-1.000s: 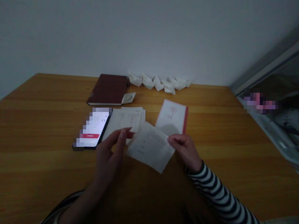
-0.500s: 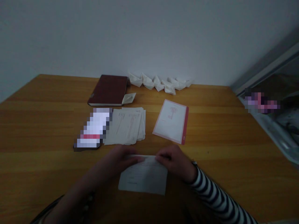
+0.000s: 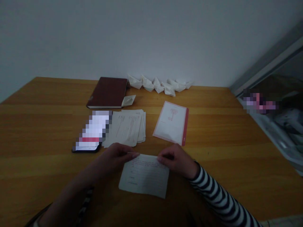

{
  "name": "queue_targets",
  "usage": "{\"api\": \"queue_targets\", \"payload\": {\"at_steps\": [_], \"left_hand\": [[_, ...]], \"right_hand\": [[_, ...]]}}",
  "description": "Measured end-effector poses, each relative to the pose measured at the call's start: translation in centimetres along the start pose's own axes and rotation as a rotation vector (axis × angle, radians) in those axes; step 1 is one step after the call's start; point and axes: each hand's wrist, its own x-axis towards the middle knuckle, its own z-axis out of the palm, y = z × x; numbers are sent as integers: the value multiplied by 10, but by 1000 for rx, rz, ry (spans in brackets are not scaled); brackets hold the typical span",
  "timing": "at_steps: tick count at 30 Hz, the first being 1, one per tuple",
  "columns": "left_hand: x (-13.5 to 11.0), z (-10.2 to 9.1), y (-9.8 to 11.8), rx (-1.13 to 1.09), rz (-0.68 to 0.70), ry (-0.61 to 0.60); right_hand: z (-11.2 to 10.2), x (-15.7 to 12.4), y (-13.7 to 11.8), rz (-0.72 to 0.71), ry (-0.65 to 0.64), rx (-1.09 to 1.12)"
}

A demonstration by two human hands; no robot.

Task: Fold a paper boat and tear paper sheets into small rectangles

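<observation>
A sheet of paper (image 3: 144, 176) with printed lines lies between my hands near the front of the table. My left hand (image 3: 120, 154) pinches its far left corner between thumb and fingers. At the far right corner, my right hand (image 3: 176, 159) grips the edge in the same way. Just beyond my left hand is a loose stack of printed papers (image 3: 124, 127). Past my right hand lies a white sheet with a pink border and a key drawing (image 3: 171, 123).
A phone (image 3: 94, 129) with a blurred screen lies left of the stack. Behind it is a dark red book (image 3: 109, 91), with a small folded paper (image 3: 128, 100) at its corner. Several folded paper boats (image 3: 148, 83) line the wall side of the wooden table (image 3: 227, 132).
The sheet's far edge looks more spread out, with more printed lines showing. My left hand has shifted slightly left and away from me. The whole view has moved a little.
</observation>
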Motion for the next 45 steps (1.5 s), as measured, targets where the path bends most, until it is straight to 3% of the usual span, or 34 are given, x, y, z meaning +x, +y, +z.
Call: {"api": "queue_targets", "payload": {"at_steps": [4, 9, 11, 13, 16, 20, 23, 28, 32, 38, 45], "left_hand": [[-3, -3, 3, -13, 45, 34], [-11, -28, -9, 68, 41, 251], [-16, -40, -14, 110, 32, 353], [-19, -46, -14, 132, 26, 400], [-17, -37, -7, 114, 26, 304], [-8, -11, 2, 73, 62, 150], [-4, -3, 1, 72, 77, 171], [-5, -8, -6, 103, 79, 234], [-4, -9, -5, 89, 70, 273], [-7, -8, -1, 121, -7, 80], [-8, 16, 12, 404, 109, 176]], "right_hand": [[-3, 1, 3, 29, -26, 102], [-19, 0, 10, 127, -105, 415], [-23, 0, 11, 173, -47, 513], [-23, 1, 9, 143, 130, 503], [-15, 2, 1, -9, 303, 379], [-1, 3, -3, -22, 148, 167], [3, 3, 2, 20, 170, 82], [0, 4, 6, 41, 135, 204], [0, 5, 7, 75, 210, 254], [-1, 5, 5, 90, 242, 209], [34, 2, -8, -16, 204, -29]]}}
